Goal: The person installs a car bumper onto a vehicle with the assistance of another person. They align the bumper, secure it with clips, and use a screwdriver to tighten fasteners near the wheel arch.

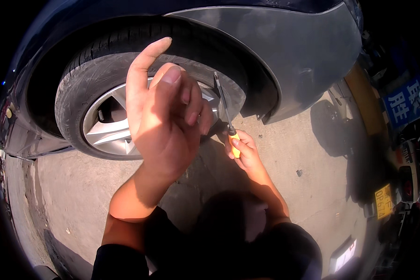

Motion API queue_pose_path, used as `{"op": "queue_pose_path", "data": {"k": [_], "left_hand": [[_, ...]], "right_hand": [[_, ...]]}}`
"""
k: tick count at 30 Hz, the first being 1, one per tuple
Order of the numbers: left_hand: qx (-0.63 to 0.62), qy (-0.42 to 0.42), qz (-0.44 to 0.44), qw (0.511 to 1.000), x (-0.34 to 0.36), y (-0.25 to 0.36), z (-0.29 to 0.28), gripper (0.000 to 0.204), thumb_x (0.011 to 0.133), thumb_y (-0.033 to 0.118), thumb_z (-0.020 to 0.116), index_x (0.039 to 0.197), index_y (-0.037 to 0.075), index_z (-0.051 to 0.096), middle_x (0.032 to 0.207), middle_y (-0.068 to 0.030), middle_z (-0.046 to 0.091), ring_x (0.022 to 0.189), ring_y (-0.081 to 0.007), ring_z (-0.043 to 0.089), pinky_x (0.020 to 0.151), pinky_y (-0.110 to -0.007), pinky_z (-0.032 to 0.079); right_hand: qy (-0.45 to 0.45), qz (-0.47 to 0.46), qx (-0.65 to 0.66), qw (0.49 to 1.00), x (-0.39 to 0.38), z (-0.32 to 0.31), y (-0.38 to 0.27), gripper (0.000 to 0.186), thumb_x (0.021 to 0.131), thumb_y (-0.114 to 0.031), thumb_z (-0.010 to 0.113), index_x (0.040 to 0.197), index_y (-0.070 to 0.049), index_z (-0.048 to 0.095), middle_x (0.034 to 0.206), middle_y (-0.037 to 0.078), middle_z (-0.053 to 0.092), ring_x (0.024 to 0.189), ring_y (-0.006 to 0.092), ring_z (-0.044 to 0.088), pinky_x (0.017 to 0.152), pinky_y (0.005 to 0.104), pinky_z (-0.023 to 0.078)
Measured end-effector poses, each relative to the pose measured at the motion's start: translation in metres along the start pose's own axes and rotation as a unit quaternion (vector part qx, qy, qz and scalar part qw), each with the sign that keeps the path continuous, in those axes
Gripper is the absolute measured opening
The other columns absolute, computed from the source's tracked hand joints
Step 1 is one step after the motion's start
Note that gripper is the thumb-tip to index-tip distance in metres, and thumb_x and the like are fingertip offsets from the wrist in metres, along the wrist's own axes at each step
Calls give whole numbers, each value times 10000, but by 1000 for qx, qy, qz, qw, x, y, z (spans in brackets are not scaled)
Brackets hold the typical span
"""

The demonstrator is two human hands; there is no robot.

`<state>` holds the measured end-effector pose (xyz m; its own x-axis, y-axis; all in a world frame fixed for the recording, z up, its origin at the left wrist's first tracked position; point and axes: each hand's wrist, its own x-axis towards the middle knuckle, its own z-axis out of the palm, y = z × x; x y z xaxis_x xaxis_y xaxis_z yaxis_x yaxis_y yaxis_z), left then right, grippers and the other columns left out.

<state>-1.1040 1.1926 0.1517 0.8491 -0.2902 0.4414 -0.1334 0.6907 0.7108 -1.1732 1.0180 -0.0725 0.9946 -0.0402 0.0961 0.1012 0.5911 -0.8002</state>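
Observation:
My left hand (161, 112) is raised in front of the wheel, palm toward me. Its index finger stretches upward while the other fingers bend loosely; I see nothing held in it. Lower and to the right, my right hand (248, 154) is closed round the yellow handle of a screwdriver (234, 145). The long metal shaft points up and slightly left, its tip in front of the tyre's right side. Behind both hands stands a car wheel, with a black tyre (72, 100) and a silver spoked rim (108, 133); my left hand hides part of it.
The dark car body arches over the wheel, with a grey bumper panel (308, 51) at the right. Concrete ground (289, 200) lies below. On the far right are a blue sign (403, 103), a yellow plate (383, 201) and a vehicle partly in shadow.

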Motion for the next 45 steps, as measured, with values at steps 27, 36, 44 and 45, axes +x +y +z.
{"op": "queue_pose_path", "data": {"k": [27,36,44,45], "left_hand": [[593,-509,-296,549,-125,-245,-179,378,894,229,550,1223,50,497,1257,-220,563,1174,-383,564,957,-505,464],[546,-401,-244,694,-139,-266,-180,292,866,198,634,1074,-5,615,934,-233,660,866,-406,641,748,-468,497],[473,-201,-306,802,-145,-271,-173,203,892,180,647,989,2,647,749,-120,657,652,-227,630,609,-358,486],[449,-170,-328,813,-148,-273,-176,191,897,179,647,977,5,647,740,-95,647,643,-192,614,593,-337,476]], "right_hand": [[406,133,-698,574,-208,-164,61,369,809,-203,704,1121,-59,570,985,213,636,915,420,621,818,493,510],[270,110,-760,581,-51,-200,11,452,811,-157,653,1242,-84,540,1214,212,549,1109,402,567,923,454,504],[107,205,-789,568,6,-236,17,262,797,-74,606,1055,-68,650,1110,207,649,1040,375,628,906,447,516],[103,185,-795,569,6,-235,21,259,798,-78,608,1054,-68,648,1097,206,653,1035,373,630,900,449,517]]}}
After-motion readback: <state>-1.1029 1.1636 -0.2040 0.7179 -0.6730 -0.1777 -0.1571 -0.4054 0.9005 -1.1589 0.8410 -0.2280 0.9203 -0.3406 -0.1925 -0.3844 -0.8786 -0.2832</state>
